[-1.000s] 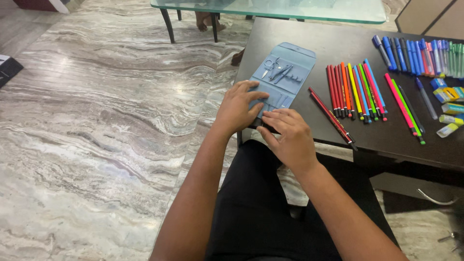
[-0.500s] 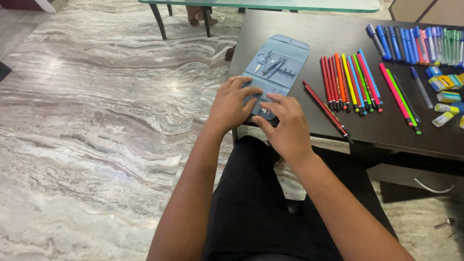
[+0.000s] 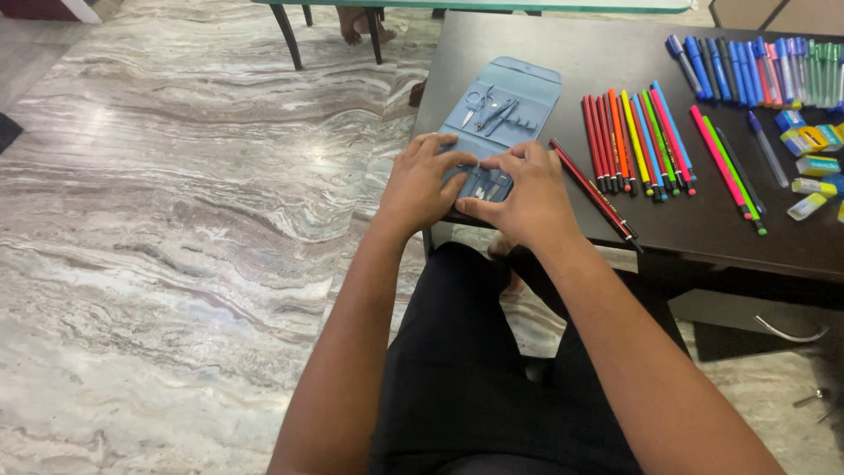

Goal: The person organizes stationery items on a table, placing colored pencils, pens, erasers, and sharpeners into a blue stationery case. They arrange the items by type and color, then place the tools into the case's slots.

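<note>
A blue fold-out tool case point(image 3: 519, 92) lies open on the near left corner of a dark table point(image 3: 580, 53). Small scissors point(image 3: 475, 104) and other metal tools sit in its upper half. My left hand point(image 3: 422, 180) rests on the case's lower left part, fingers spread over it. My right hand point(image 3: 527, 193) lies on the lower right part, its fingers pressing on the pockets where small metal tools show between both hands. Two red pencils point(image 3: 598, 193) lie just right of my right hand.
A row of coloured pencils point(image 3: 637, 141) lies mid-table, with pink and green ones point(image 3: 725, 167) beyond. Blue and green pens point(image 3: 756, 75) line the far right; erasers and sharpeners point(image 3: 813, 163) sit at the right edge. A glass table's legs point(image 3: 286, 35) stand on the marble floor point(image 3: 176, 220).
My right hand has moved up onto the case's lower half, beside my left hand. The view has shifted slightly.
</note>
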